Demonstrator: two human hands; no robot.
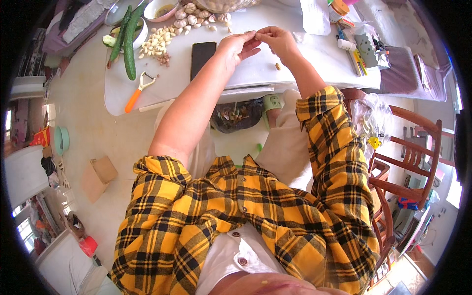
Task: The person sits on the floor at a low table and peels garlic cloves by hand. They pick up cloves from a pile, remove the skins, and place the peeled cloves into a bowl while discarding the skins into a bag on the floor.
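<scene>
Over the white table [236, 75], my left hand [239, 47] and my right hand [278, 41] meet at the fingertips. Thumbs and forefingers pinch a small item that is mostly hidden, so its kind cannot be told. On the table below my right hand lies a small brown nut-like piece [278, 66]. A dark phone [203, 59] lies beside my left forearm. Further left are peeled garlic cloves [156, 41], whole garlic bulbs [191, 16] and a little heap of small brownish pieces [163, 59]. Some bare tabletop separates these from my hands.
Two cucumbers [129, 51] rest against a white bowl [142, 35]. An orange-handled peeler [134, 99] lies near the table's left edge. A black bag of scraps [236, 114] sits below the table edge. Wooden chairs [409, 155] stand at right, a cardboard box [99, 177] at left.
</scene>
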